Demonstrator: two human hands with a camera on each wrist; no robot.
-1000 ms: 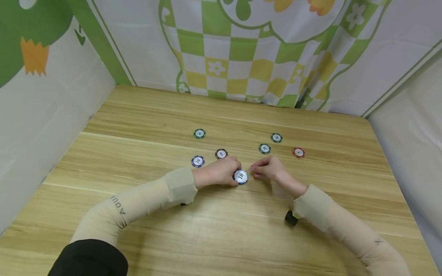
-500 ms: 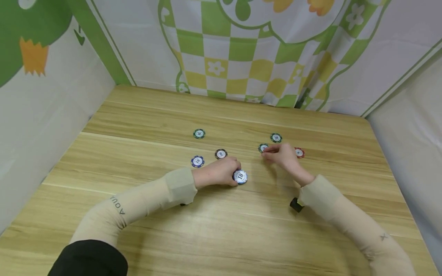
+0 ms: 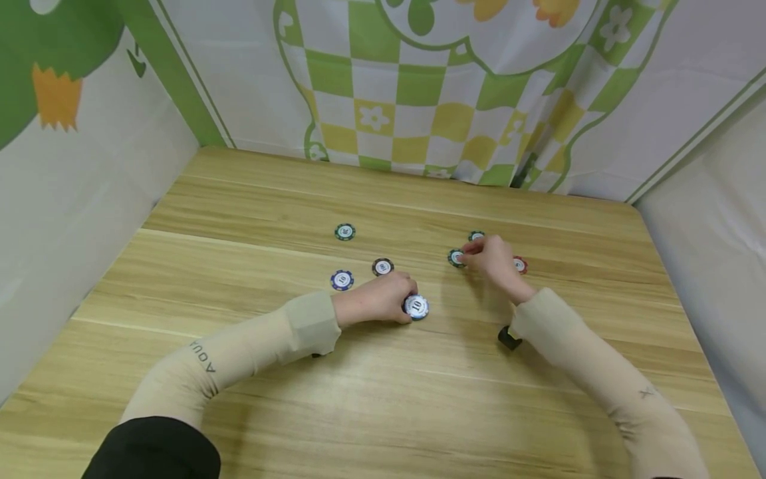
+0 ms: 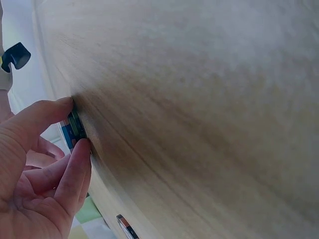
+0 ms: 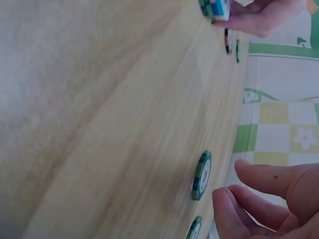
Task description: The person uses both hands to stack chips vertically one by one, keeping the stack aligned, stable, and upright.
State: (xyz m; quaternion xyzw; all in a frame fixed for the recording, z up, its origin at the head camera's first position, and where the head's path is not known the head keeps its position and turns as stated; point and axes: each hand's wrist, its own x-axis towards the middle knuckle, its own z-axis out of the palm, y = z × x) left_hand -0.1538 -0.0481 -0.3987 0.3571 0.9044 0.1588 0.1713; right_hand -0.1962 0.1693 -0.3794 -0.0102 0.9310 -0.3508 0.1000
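My left hand [image 3: 383,297] grips a short stack of poker chips [image 3: 416,307], with a white-faced chip marked 10 on top. In the left wrist view, thumb and fingertips squeeze the stack's edge [image 4: 74,127], where blue and green layers show, low at the table. My right hand [image 3: 493,263] hovers beside a green poker chip [image 3: 456,258] lying flat, its fingertips overlapping the chip's edge in the head view. Seen from the right wrist, a gap parts thumb from fingers, nothing is between them, and the green chip [image 5: 202,175] lies just beyond the fingertips.
Another green chip [image 3: 475,235] and a red chip [image 3: 522,265] lie partly behind the right hand. Left of centre on the wooden table [image 3: 251,199] are a blue chip [image 3: 342,280], a black chip [image 3: 383,267] and a green chip [image 3: 345,231]. Printed curtains [image 3: 413,86] hang behind.
From beside the stack, my right hand has moved right and away from me to the green chip, then slightly farther back. My left hand and the stack stay put.
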